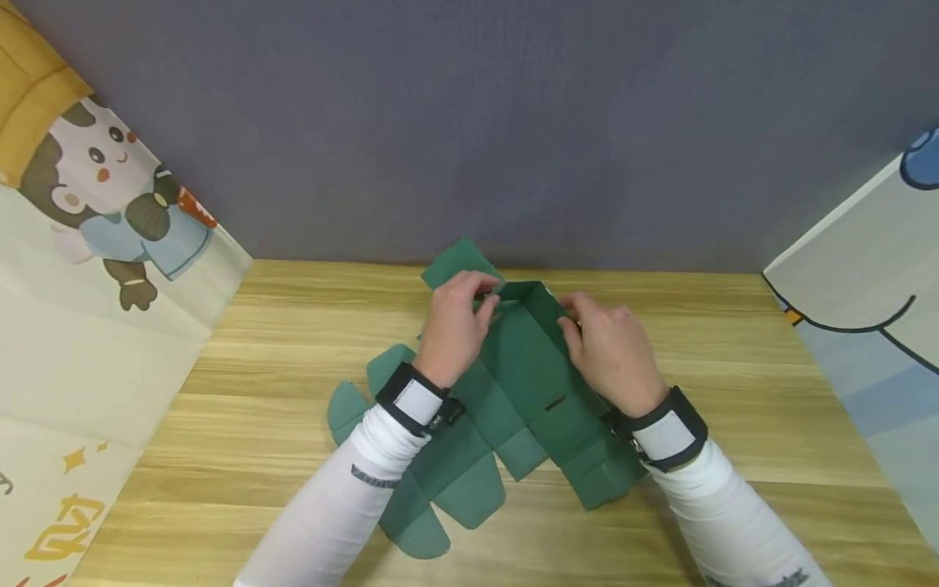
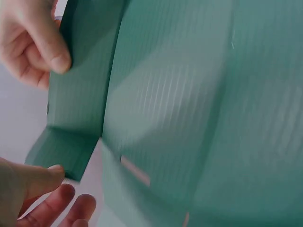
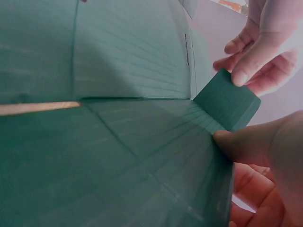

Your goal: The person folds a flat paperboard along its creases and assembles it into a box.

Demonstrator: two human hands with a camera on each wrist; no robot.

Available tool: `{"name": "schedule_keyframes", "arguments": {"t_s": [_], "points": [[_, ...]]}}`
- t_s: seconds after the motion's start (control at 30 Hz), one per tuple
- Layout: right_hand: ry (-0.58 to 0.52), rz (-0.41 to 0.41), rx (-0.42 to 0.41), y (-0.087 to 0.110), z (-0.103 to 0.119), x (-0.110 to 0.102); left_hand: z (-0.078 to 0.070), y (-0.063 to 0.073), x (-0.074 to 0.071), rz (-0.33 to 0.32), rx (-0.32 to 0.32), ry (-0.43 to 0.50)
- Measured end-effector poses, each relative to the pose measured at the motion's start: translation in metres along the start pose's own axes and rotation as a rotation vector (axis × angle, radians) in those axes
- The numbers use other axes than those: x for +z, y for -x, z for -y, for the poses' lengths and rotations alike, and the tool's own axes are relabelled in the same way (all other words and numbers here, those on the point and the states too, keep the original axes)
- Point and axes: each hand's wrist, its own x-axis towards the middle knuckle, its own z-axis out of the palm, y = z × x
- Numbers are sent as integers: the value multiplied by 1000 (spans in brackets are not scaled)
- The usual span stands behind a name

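A green corrugated cardboard box blank [image 1: 524, 363] lies partly unfolded on the table, with rounded flaps spread toward the lower left. At its far end my left hand [image 1: 455, 330] pinches a small end flap [image 3: 228, 100] by its edge, thumb on the near face. My right hand [image 1: 616, 352] grips the raised right side panel [image 2: 83, 85], thumb on the inner face and fingers behind it. The small flap stands bent at a crease from that panel. A narrow slot shows in the middle panel in the head view.
The wood-grain table [image 1: 734, 367] extends to both sides of the cardboard. A dark grey wall panel [image 1: 469, 130] rises behind it, close to the cardboard's far flap. Cartoon-printed sheets [image 1: 110, 326] stand at the left and right edges.
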Motion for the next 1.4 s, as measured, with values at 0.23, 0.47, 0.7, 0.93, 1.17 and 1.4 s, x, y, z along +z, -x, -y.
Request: {"name": "schedule_keyframes", "arguments": {"t_s": [0.23,0.47,0.7,0.93,1.17,1.4], "points": [[-8,-6,18,0,-8,-2,27,4,-40,192,-199,-213],[-9,-16,33,1,-16,-4,49,7,-55,578,-317,-326],[-2,-44,20,-2,-19,-1,52,5,-55,607,-334,-242],[10,-37,23,-7,-15,2,45,8,-47,475,-264,-249],[32,-18,37,-9,-11,6,29,29,-31,312,-66,-269],[81,-43,-18,-9,-9,5,24,45,-10,195,131,-378]]}}
